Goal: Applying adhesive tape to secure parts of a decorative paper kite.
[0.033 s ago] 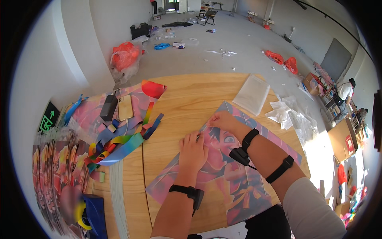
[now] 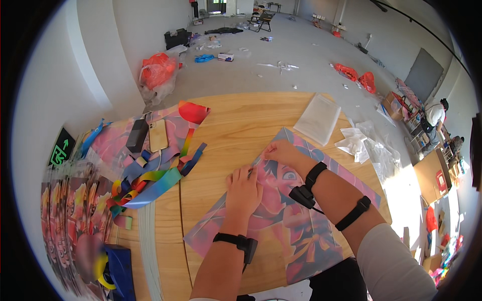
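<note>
At the far left of the wooden table [image 2: 236, 120], a stack of printed cartoon sheets [image 2: 65, 220] fans over the edge, with a blue and yellow object [image 2: 113, 273] at its near end. To the right of the stack, toward the far side of the table, a dark box [image 2: 137, 135] and a phone [image 2: 158, 135] lie side by side on a pink printed sheet [image 2: 113, 140], and a tangle of rainbow ribbons [image 2: 150, 178] spills from there toward the table's middle. Right of the ribbons, a large cartoon print [image 2: 281, 220] lies flat on the near half of the table, one corner pointing away from the person. The left hand [image 2: 243, 190] rests flat on the print with its fingers spread and together on nothing, pressing down. Just right of it, the right hand [image 2: 281, 150] lies on the print's upper left edge, fingertips pinched on that edge. Both forearms carry black straps. Further right, beyond the print's far corner, a clear plastic bag [image 2: 317, 118] lies on the table, and crumpled clear wrapping [image 2: 366, 143] sits at the table's right edge.
</note>
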`<state>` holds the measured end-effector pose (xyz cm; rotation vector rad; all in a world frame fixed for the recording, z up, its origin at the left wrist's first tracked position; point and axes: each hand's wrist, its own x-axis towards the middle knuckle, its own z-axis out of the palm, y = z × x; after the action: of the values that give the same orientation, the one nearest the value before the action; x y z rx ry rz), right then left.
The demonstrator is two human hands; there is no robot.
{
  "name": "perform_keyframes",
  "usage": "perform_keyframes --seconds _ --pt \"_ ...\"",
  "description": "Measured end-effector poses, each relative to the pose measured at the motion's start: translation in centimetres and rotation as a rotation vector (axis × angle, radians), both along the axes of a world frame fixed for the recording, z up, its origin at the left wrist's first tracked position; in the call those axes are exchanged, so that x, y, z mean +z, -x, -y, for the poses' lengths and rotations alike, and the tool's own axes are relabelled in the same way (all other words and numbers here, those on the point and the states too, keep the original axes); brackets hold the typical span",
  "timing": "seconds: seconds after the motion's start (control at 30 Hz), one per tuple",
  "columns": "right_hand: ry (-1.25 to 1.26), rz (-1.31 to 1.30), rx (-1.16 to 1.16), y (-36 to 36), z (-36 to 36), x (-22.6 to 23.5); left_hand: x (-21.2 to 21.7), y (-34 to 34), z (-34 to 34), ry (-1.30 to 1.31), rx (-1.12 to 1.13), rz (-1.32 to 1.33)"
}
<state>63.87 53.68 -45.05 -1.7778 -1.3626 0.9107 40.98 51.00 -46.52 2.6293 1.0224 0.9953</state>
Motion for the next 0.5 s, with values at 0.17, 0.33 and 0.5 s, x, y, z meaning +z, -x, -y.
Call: perform_keyframes --seconds 0.17,0.33,0.5 --pt "-0.013 0.070 -0.011 -0.25 -0.06 -0.22 -0.06 -0.19 0.05 -0.003 -0.004 -0.002" --pt "0.014 0.100 -0.011 -0.20 -0.18 -0.29 -0.13 -0.17 0.04 -0.012 0.008 -0.022" --pt "0.004 0.128 -0.037 -0.78 -0.22 -0.82 0.06 -0.31 0.10 -0.008 0.005 -0.023"
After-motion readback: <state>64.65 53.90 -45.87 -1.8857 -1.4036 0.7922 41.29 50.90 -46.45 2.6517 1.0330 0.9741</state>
